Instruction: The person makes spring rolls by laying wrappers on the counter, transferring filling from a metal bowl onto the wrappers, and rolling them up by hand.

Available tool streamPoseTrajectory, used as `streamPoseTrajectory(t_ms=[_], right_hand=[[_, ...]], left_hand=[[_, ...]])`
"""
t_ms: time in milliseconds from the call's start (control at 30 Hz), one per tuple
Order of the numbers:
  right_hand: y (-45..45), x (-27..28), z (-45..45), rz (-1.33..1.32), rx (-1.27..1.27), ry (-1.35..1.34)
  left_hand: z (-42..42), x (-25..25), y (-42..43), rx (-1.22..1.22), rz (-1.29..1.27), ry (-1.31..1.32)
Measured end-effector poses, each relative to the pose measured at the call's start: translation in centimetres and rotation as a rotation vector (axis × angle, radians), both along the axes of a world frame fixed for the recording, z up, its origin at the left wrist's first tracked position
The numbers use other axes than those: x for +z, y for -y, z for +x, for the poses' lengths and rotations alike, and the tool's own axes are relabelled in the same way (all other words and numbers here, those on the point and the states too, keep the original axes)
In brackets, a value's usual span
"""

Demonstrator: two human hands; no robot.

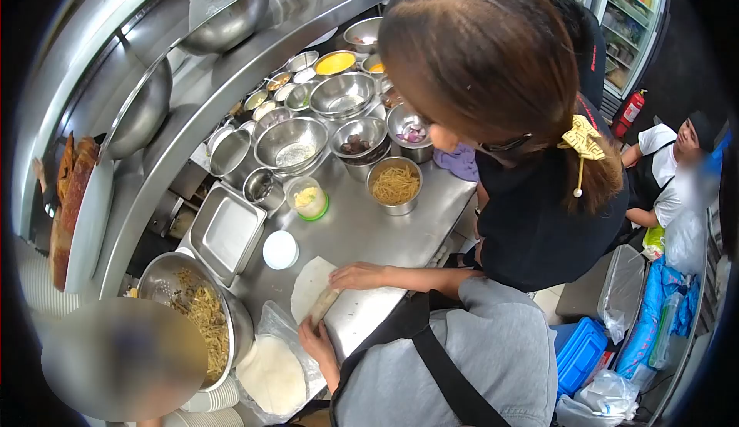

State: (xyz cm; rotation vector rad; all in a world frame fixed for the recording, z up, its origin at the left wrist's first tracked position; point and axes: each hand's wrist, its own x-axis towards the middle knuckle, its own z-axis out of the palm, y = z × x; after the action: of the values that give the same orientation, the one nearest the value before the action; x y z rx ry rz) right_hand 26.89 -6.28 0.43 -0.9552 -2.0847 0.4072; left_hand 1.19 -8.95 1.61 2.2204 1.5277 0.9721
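On the steel table, a pale flat dough sheet [306,282] lies under a short light-brown roll [324,305]; whether this is rolled dough or a pin I cannot tell. My right hand [358,275] holds the roll's upper end, its fingers close together. At the lower end, my left hand [315,342] has its fingers round the roll. More round dough [271,373] rests on clear plastic beside my left hand. A white round lid or tub [280,250] stands just beyond the sheet.
A big steel bowl of noodle-like filling [240,327] stands at left, near empty metal trays [228,231]. Bowls of ingredients, one with noodles [395,186], line the back. A dark-clothed person [539,219] leans in at right; another person [666,165] is farther off.
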Motion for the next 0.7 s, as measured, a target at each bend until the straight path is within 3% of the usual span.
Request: streamPoseTrajectory(t_ms=[200,333,400,500,533,633,667,700], right_hand=[[-0.9,-1.4,-0.2,0.052,0.018,-0.025],[-0.6,-0.6,-0.2,0.027,0.005,-0.006],[-0.1,0.9,-0.2,0.009,0.013,-0.042],[0.0,1.2,-0.1,-0.034,-0.007,-0.053],[0.0,0.9,-0.1,-0.040,-0.011,-0.050],[-0.2,0.7,-0.1,-0.056,-0.013,-0.038],[-0.1,0.7,-0.1,-0.064,-0.013,-0.026],[-0.2,0.7,0.0,-0.051,-0.004,-0.022]], left_hand=[[-0.5,-1.6,-1.6,-0.071,0.129,-0.180],[-0.4,0.7,-1.6,-0.146,0.295,-0.364],[0.1,0.5,-1.6,-0.049,0.381,-0.390],[0.9,0.2,-0.7,0.224,0.190,-0.339],[1.1,0.9,-0.5,0.277,0.223,-0.270],[1.8,1.5,0.1,0.399,-0.191,0.271],[2.2,0.9,0.0,0.370,-0.010,0.335],[2.7,0.3,0.1,0.380,-0.022,0.457]])
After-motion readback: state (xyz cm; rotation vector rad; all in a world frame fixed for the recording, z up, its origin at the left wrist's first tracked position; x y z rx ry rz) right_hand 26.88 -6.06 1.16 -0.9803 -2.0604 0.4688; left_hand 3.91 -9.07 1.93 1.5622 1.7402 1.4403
